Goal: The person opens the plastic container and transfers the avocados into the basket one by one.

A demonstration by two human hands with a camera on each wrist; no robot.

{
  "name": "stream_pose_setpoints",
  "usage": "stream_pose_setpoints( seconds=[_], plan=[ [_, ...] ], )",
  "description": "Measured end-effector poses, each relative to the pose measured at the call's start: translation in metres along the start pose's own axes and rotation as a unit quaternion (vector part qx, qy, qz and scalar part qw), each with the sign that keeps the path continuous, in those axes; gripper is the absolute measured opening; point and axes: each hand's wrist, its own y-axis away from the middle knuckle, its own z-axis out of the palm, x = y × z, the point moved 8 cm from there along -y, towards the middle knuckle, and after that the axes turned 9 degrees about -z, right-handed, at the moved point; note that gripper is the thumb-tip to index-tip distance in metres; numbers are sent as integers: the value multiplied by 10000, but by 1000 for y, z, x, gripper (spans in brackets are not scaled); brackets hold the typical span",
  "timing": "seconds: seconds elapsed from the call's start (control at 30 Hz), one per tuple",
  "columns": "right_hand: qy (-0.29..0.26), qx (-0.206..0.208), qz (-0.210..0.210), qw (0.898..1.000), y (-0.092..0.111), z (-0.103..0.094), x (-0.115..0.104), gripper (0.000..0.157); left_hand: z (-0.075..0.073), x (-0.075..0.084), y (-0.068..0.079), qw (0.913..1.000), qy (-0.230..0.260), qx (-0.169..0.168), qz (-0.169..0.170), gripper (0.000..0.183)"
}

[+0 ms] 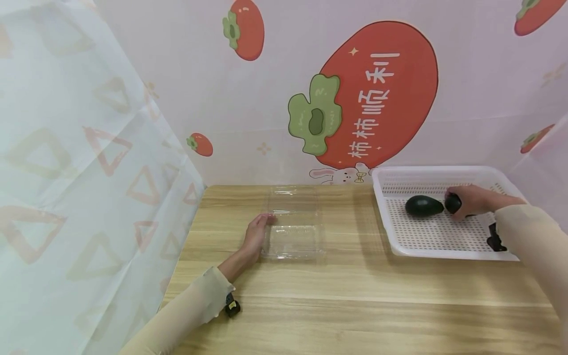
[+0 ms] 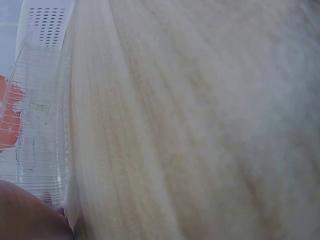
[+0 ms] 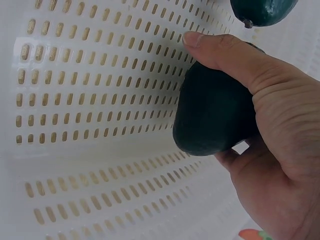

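Observation:
On the wooden table lies a clear plastic clamshell box (image 1: 293, 241), its lid open towards the back wall. My left hand (image 1: 255, 235) holds the box's left edge, fingertips by the hinge; the left wrist view shows only part of this hand (image 2: 30, 215). Over the white basket, my right hand (image 1: 472, 199) grips a dark green avocado (image 3: 217, 110), with the thumb along its upper side in the right wrist view. A second avocado (image 1: 423, 206) lies on the basket floor just left of the gripped one.
The white perforated basket (image 1: 390, 241) stands at the table's right, near the back wall. Wooden tabletop (image 1: 337, 305) lies between box and basket and in front of both. A persimmon-printed sheet (image 1: 275, 98) hangs behind the table, with another sheet (image 1: 88, 172) at the left.

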Motion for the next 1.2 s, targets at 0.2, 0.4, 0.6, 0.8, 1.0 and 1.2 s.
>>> stream_pose_setpoints(
  seconds=[0.2,0.4,0.6,0.8,1.0,1.2],
  plan=[
    [-61,-43,-3,10000,0,1,-2,50,0,1,0,10000,1,-58,26,44],
    [-113,-105,1,9999,0,3,-3,50,1,2,2,10000,7,-89,-13,44],
    [-67,-156,-14,9999,-1,3,-5,52,1,4,4,9999,-3,-117,-12,44],
    [-46,-76,40,10000,-3,4,-1,59,1,4,1,9999,12,-99,-47,44],
    [-63,-15,30,10000,-5,4,0,65,2,5,2,9998,24,-175,13,45],
    [-42,-134,86,9999,-3,2,-3,77,2,4,4,9998,64,-185,26,44]
  ],
)
